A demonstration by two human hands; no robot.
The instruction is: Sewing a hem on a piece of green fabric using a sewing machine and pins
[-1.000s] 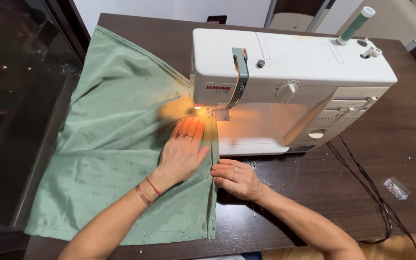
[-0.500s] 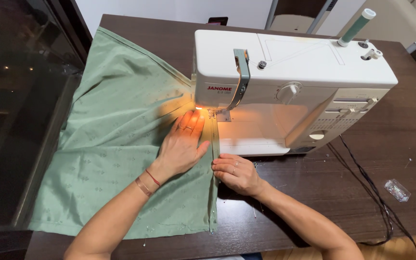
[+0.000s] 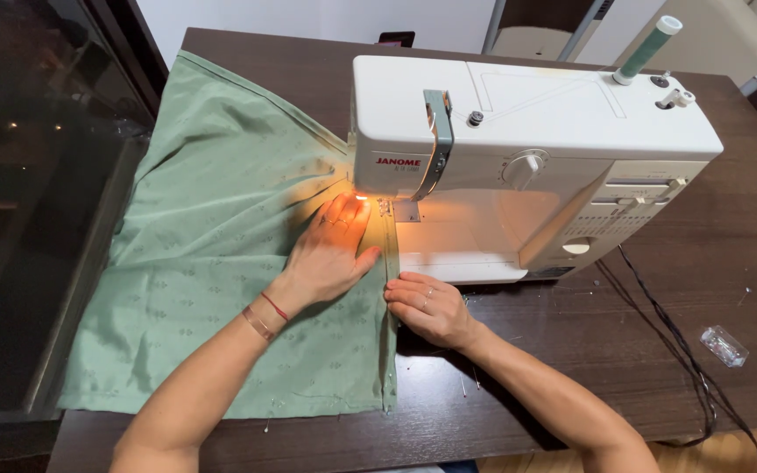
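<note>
Left hand [image 3: 330, 254]: flat, fingers spread on green fabric [image 3: 221, 254] at worktop [image 3: 571, 350] left edge | Right hand [image 3: 427, 307]: fingertips pinching fabric hem beside white sewing machine [image 3: 527, 158] | Needle lamp lit.

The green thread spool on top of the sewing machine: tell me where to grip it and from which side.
Grip the green thread spool around its green middle, below the white cap, and come from above and the right. It stands tilted on a pin at the sewing machine's top right corner, so it likely lifts off along that tilt. Nothing crowds that side; both hands are down at the green fabric.
</note>
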